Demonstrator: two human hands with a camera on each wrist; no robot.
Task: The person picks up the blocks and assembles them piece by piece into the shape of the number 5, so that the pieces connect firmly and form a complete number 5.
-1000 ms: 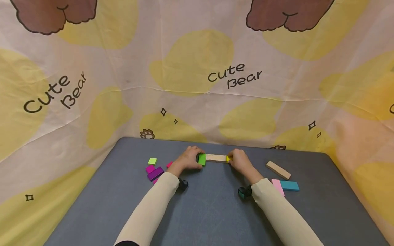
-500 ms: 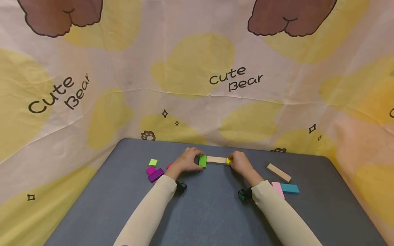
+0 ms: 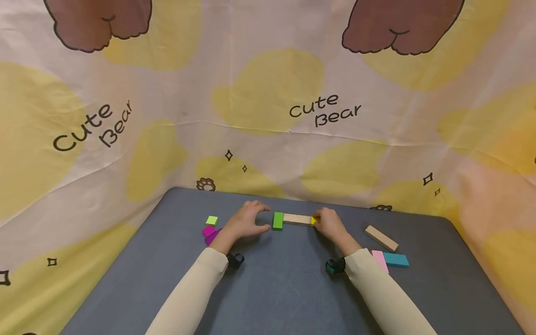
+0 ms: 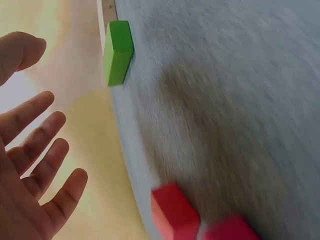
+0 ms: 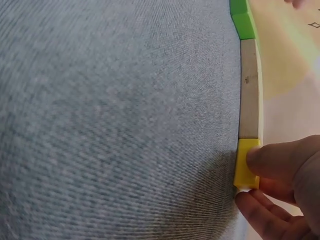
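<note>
A green block [image 3: 278, 221] lies at the left end of a plain wooden block [image 3: 297, 219], and a yellow block [image 5: 246, 165] sits against the wooden block's other end. The three form a row near the table's far side. My left hand [image 3: 244, 220] is just left of the green block, apart from it, with fingers spread and nothing held; the left wrist view shows the gap. With thumb and fingers my right hand [image 3: 332, 225] pinches the yellow block, whose far part the fingers cover in the head view.
On the left lie a lime block [image 3: 211, 220], a magenta block [image 3: 208, 231], a purple block [image 3: 211, 237] and a red block [image 4: 173, 212]. To the right are a loose wooden block [image 3: 381, 237], a pink block [image 3: 380, 260] and a blue block [image 3: 395, 259]. A printed cloth [image 3: 268, 107] hangs behind the table.
My left hand has let go of the green block and drawn back to the left. The right hand stays on the yellow block. The head view has shifted slightly.
</note>
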